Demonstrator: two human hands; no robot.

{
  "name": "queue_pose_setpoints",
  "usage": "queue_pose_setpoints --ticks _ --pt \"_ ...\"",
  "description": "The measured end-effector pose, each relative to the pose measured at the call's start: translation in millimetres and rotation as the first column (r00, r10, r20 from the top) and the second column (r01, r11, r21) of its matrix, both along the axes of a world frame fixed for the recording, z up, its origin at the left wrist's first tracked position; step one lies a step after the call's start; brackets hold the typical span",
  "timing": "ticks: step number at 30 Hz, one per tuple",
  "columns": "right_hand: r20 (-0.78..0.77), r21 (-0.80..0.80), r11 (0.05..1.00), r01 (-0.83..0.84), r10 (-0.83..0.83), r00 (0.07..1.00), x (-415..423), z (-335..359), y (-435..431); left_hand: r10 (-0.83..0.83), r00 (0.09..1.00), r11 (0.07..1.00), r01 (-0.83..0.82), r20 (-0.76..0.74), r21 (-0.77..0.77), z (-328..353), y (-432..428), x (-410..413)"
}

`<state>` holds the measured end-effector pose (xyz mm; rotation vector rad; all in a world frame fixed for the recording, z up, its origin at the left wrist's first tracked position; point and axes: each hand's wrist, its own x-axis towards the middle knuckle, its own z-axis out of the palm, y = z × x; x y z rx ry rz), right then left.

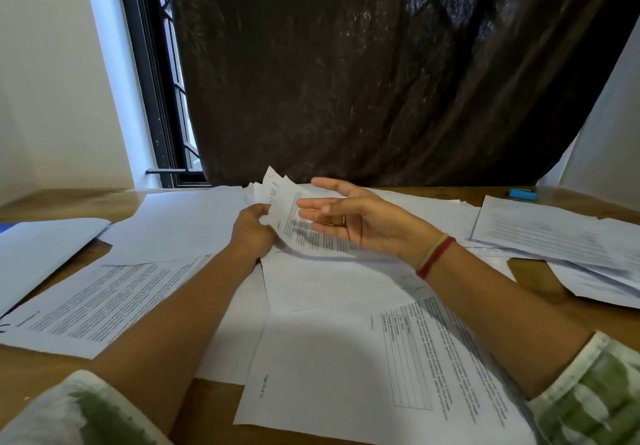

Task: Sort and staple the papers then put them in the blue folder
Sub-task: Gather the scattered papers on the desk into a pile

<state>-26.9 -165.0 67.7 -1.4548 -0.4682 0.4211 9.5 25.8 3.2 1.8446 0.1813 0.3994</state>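
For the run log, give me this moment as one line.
phase: sorting | left hand: grips sheaf of papers | right hand: open, near sheaf | blue item far right: untouched

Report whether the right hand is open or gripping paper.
Open: the right hand has straight fingers, palm showing, holding nothing; the left hand grips the raised sheets.

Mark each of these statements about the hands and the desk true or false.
1. The left hand grips a sheaf of papers lifted off the desk. True.
2. The right hand pinches a stapler. False: its fingers are straight and it holds nothing.
3. A small blue object lies at the far right of the wooden table. True.
4. The right wrist is bare. False: it wears red and beige bands.
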Motion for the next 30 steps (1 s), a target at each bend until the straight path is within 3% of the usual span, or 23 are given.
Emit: queue_pose_setpoints --ticks 2,4,6,8,13,16,19,20,21,22,24,25,26,28,30 --pt "0.394 -0.375 0.913 0.162 -0.001 0.919 8.9 -0.5 -9.5 0.002 0.999 0.999 -0.003 -0.036 -0.046 1.5 -0.1 -1.3" --pt "0.646 -0.632 0.661 0.406 0.159 0.747 22.7 -5.0 -25.7 -0.002 0.999 0.996 -0.003 -0.055 -0.088 2.1 0.5 -1.9" --pt "0.618 -0.759 0.418 0.500 0.221 0.754 36.7 -12.5 -46.2 0.000 0.998 0.991 -0.008 -0.060 -0.133 2.9 0.6 -2.0" --pt "0.530 -0.829 0.314 0.463 0.175 0.830 43.6 -20.9 -60.9 0.018 0.998 0.985 -0.029 -0.063 -0.170 3.4 1.6 -2.5" --pt "0.424 -0.845 0.415 0.337 0.134 0.896 46.0 -33.2 -70.3 0.052 0.993 0.959 -0.078 -0.103 -0.274 8.2 2.5 -3.9" --pt "0.387 -0.904 0.283 0.320 0.227 0.894 48.5 -33.2 -67.1 0.063 0.990 0.922 -0.106 -0.127 -0.373 11.6 4.6 -4.6" --pt "0.416 -0.909 0.126 0.397 0.313 0.854 45.2 -32.0 -53.4 0.024 0.994 0.903 -0.067 -0.105 -0.424 11.1 6.8 -7.1" --pt "0.436 -0.899 0.112 0.424 0.326 0.839 42.8 -31.7 -47.5 0.020 0.995 0.895 -0.060 -0.095 -0.441 10.5 8.0 -7.2" --pt "0.447 -0.894 0.138 0.426 0.327 0.833 40.1 -31.0 -42.4 0.026 0.995 0.886 -0.066 -0.093 -0.459 10.7 9.2 -7.4" --pt "0.453 -0.889 0.229 0.397 0.304 0.838 38.0 -28.8 -37.8 0.033 0.995 0.880 -0.074 -0.094 -0.470 11.7 10.1 -7.8" --pt "0.419 -0.802 0.538 0.258 0.200 0.886 34.0 -23.5 -30.1 0.053 0.993 0.883 -0.095 -0.103 -0.459 13.4 11.3 -9.0" --pt "0.420 -0.724 0.654 0.218 0.167 0.892 33.0 -21.7 -28.4 0.056 0.992 0.895 -0.099 -0.110 -0.435 13.3 11.2 -8.7" --pt "0.468 -0.664 0.711 0.232 0.152 0.871 32.0 -20.7 -27.4 0.054 0.993 0.917 -0.093 -0.110 -0.389 12.4 11.2 -7.8" --pt "0.603 -0.668 0.642 0.375 0.171 0.779 32.4 -22.1 -28.5 0.046 0.994 0.961 -0.071 -0.099 -0.268 11.7 9.3 -7.7" --pt "0.560 -0.785 0.469 0.404 0.261 0.786 35.1 -30.0 -33.4 0.040 0.995 0.970 -0.061 -0.093 -0.234 11.2 7.8 -9.9"
